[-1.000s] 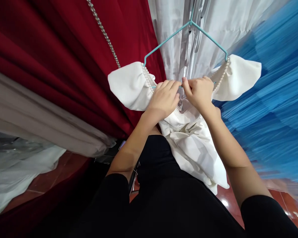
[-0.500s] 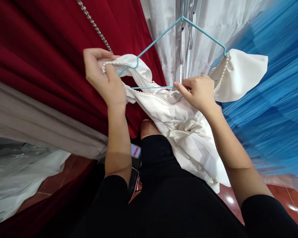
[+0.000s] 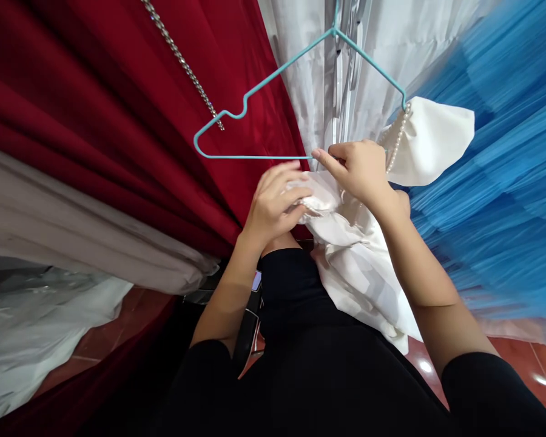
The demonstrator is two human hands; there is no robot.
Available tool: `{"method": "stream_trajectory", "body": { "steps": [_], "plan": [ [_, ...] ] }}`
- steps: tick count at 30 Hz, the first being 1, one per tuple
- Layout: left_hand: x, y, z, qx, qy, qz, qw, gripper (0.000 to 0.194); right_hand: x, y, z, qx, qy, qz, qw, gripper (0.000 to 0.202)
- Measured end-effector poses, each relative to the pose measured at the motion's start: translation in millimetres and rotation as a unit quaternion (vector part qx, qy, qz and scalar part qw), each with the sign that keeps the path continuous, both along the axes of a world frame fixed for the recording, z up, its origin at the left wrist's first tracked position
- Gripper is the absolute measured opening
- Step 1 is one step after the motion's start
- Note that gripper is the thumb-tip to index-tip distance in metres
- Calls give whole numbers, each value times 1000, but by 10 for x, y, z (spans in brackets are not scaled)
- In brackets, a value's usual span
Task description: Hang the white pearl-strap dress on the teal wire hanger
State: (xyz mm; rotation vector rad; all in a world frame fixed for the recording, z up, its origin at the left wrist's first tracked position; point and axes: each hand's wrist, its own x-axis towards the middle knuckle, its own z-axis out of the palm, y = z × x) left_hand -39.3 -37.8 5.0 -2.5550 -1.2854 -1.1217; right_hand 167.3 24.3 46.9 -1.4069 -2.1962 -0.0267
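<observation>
A light-blue hanger (image 3: pixel 291 65) hangs in front of me, its left arm bare. My right hand (image 3: pixel 361 170) is closed on its lower bar, thumb along the bar. From the hanger's right end hangs one pearl-edged shoulder (image 3: pixel 439 142) of a white dress. The dress body (image 3: pixel 368 282) droops in folds below my right hand, down beside my leg. My left hand (image 3: pixel 275 203), slightly blurred, is under the bar with fingers curled over the bunched pearl-trimmed cloth at the dress's left side. How firmly it grips is partly hidden.
Red fabric (image 3: pixel 118 79) with a beaded chain (image 3: pixel 184 64) hangs at left, above greyish drapery (image 3: pixel 82 206). White cloth (image 3: pixel 295 48) and metal poles are behind the hanger. Blue tulle (image 3: pixel 505 224) fills the right side. Reddish floor tiles (image 3: pixel 523 364) show below.
The left shoulder of the dress has come off the hanger's left arm. My left hand has moved right and down with the cloth. My right hand stays on the lower bar.
</observation>
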Motion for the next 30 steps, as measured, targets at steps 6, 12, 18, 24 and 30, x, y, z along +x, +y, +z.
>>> {"method": "stream_trajectory", "body": {
  "steps": [6,12,18,24,30],
  "plan": [
    [298,346,382,-46,62,90,993,32,75,-75,-4,9,-31,-3,999,55],
    [344,540,219,-41,112,143,983,31,281,-137,-68,87,20,41,995,32],
    [422,497,323,-85,117,165,976,35,852,176,-21,343,175,-35,922,48],
    [381,491,376,-96,127,174,972,36,1259,477,240,241,237,0,941,51],
    [283,465,426,-90,140,150,975,31,1724,566,58,342,287,-112,888,28]
  ]
}}
